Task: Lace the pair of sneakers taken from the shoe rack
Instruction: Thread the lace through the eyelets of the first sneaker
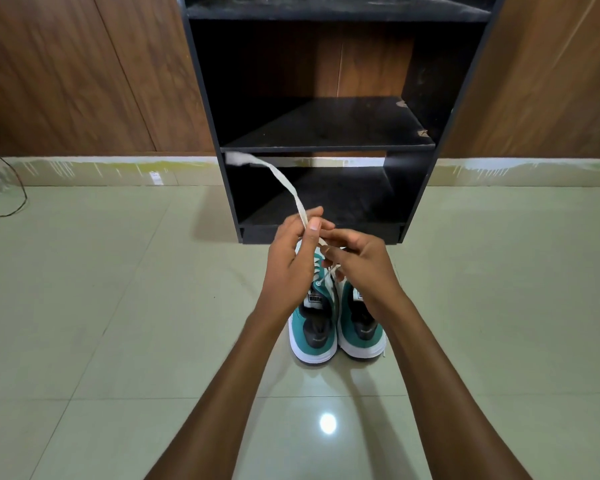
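A: What was the state of the grip?

B: The left hand (291, 258) was closed on the white lace (284, 183), pinching it between thumb and fingertips. From that pinch the lace ran up and to the left, its frayed free end level with the front edge of the rack's middle shelf. The right hand (357, 261) was curled just beside the left hand, fingers bent in over the lace where it dropped toward the eyelets; whether it actually clamped the lace could not be told, since the fingers hid the contact.

A: Where were the shoes?

B: Both hands were above the front part of the two sneakers. The left sneaker (312, 337) and the right sneaker (361, 336) stood side by side on the floor (118, 306), touching or nearly so, heels toward the camera. Each was teal with a white sole and a dark lining. The lace was threaded through the upper eyelets of the left sneaker.

A: And the surroundings?

B: The black shoe rack (326, 133) stood just beyond the sneakers, against a wood-panelled wall (84, 81). A thin dark cable (18, 192) lay on the floor at far left
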